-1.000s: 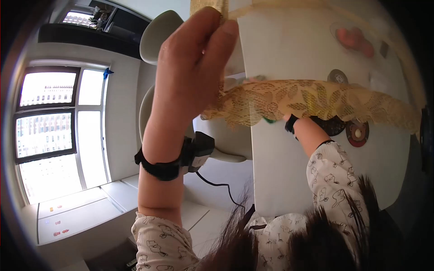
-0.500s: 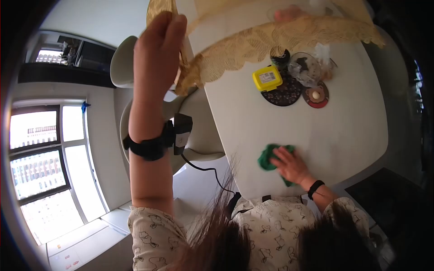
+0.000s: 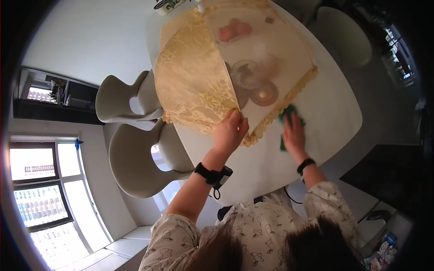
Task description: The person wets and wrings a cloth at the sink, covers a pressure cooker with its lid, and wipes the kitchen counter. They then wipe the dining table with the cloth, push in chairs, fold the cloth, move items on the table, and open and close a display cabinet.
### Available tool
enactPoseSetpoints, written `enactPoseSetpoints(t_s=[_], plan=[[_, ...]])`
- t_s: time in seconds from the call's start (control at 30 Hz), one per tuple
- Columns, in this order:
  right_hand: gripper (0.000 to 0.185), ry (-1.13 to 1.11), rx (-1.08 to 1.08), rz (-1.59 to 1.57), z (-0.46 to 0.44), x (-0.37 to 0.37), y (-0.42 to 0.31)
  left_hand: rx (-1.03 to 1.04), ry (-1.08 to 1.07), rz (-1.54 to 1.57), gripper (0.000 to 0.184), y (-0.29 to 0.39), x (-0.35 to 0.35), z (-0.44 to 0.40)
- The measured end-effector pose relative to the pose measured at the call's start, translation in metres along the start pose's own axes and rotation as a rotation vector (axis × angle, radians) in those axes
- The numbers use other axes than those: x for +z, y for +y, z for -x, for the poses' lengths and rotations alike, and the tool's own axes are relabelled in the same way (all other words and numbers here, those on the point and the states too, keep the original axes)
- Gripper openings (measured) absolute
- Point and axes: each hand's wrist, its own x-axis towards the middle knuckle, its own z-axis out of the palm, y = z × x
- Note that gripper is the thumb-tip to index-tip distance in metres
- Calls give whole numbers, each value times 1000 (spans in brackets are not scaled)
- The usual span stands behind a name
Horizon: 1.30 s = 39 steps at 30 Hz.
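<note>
A yellow lace-edged mesh food cover (image 3: 192,74) stands spread over the dishes on the white table (image 3: 332,108). My left hand (image 3: 230,131) pinches its near rim at the end of a rib. Through the sheer mesh show some round reddish things (image 3: 233,30), a glass bowl (image 3: 245,72) and a round red mat (image 3: 264,94) with a pale round thing at its middle. My right hand (image 3: 294,134) presses a green cloth (image 3: 288,115) onto the tabletop, just right of the cover's lace edge. Its fingers are slightly blurred and lie over the cloth.
Two light grey chairs (image 3: 131,156) stand along the table's left side, and another chair (image 3: 346,36) is at the far right. A plant pot (image 3: 168,6) sits at the far end. A black strap with a small device is on my left wrist.
My left hand has come down and right, lowering the food cover from above the table to over the dishes. My right hand has moved the green cloth forward, up to the cover's edge.
</note>
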Motion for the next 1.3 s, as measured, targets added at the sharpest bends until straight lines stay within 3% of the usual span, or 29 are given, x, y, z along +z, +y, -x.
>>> enactPoseSetpoints(t_s=[0.03,0.1,0.17,0.2,0.23,0.33,0.43,0.47,0.53,0.6,0.8,0.87,0.93,1.0,1.07,1.2,1.3], plan=[[44,-187,-293,-77,52,-7,-4,-26,-24,-27,16,3,25,5],[42,-314,-483,-182,80,-29,34,-60,-89,-81,14,-3,54,30],[42,-302,-315,-55,80,-36,93,-65,-128,-114,12,-10,73,51],[42,-95,-186,-176,78,-32,124,-78,-166,-130,10,-17,76,64],[44,-77,9,25,62,-35,152,-92,-198,-150,11,-20,78,70],[45,159,304,186,26,-28,255,-157,-200,-167,8,-12,87,70],[40,65,685,336,-22,-29,278,-155,-191,-163,9,0,91,63],[40,75,666,328,-29,-25,275,-153,-206,-136,9,5,93,59],[43,148,594,292,-24,-17,265,-135,-192,-127,11,14,95,50],[45,186,283,223,11,-14,259,-158,-173,-220,14,20,102,36],[48,-40,66,48,71,-24,196,-263,-117,-323,16,0,111,-5],[50,-150,-113,-32,80,-34,170,-385,-204,-353,14,4,105,2],[49,-282,-301,-112,80,-49,138,-358,-262,-205,14,8,101,12],[43,-339,-546,-176,80,-44,111,-310,-336,-14,32,13,102,26],[39,-431,-760,-214,74,-38,82,-243,-382,0,37,24,98,36],[36,-418,-1207,-294,62,2,4,-267,-331,12,41,28,67,50],[40,-502,-1294,-254,51,12,-70,-315,-139,-2,40,13,26,78]])
